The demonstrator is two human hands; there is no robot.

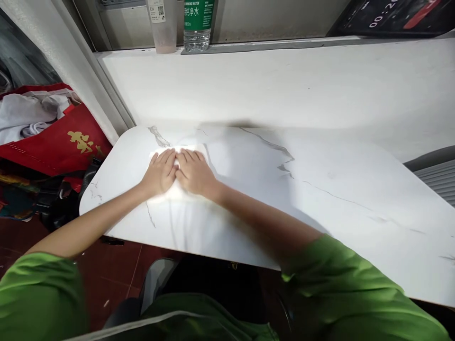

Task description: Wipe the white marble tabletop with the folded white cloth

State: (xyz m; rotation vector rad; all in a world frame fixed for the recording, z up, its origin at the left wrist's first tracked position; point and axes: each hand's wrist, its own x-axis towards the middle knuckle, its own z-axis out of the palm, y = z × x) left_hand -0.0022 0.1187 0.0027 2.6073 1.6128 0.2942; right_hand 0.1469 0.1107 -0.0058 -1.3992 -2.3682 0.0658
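Observation:
A thin white sheet (174,193), paper or thin cloth, I cannot tell which, lies flat on the left part of the white marbled tabletop (249,227). My left hand (159,173) rests palm down on its left half, fingers stretched out and pointing away from me. On the right half my right hand (194,171) lies flat in the same way, its fingers extended. Both hands press on the sheet side by side, with the thumbs touching or nearly so. Much of the sheet is hidden beneath them.
Behind the table, a ledge holds a clear plastic cup (165,28), a water bottle (197,28) with a green label, and a dark screen (394,18) showing digits. A red bag (64,137) with white cloth stands at the left. A grey ribbed object (439,175) is at the right.

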